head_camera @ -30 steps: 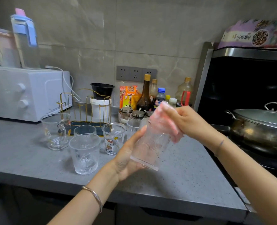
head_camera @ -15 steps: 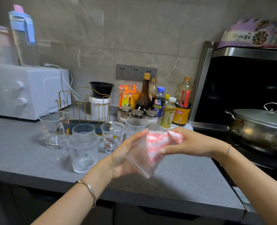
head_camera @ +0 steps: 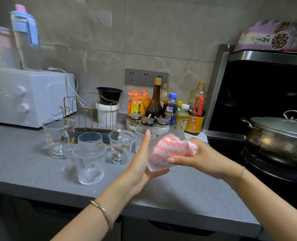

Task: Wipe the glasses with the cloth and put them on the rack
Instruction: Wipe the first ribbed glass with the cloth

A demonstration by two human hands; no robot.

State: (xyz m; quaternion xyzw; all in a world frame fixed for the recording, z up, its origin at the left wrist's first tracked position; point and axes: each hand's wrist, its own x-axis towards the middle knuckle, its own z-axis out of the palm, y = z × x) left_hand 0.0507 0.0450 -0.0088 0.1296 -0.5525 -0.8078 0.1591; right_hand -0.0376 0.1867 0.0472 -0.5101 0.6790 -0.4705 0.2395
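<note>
A ribbed clear glass (head_camera: 159, 166) lies tilted on its side above the counter, cradled from below and the left by my left hand (head_camera: 140, 164). My right hand (head_camera: 194, 158) pushes a pink-and-white cloth (head_camera: 170, 147) into the glass mouth. Several more glasses stand on the counter to the left: a ribbed one (head_camera: 89, 162), a cartoon-printed one (head_camera: 120, 146), a small one (head_camera: 90, 137), a handled mug (head_camera: 59, 137) and another ribbed one (head_camera: 145, 134) behind my left hand. The gold wire rack (head_camera: 92, 115) stands behind them with nothing hung on it.
A white microwave (head_camera: 27, 96) sits at the back left. Sauce bottles (head_camera: 170, 106) and spice jars crowd the back wall. A lidded steel pot (head_camera: 276, 134) rests on the stove at right. The grey counter (head_camera: 187, 193) edge runs in front of me.
The glass has dropped lower and tipped from nearly upright onto its side. The cloth has gone deeper into it, and my left hand has shifted under its base.
</note>
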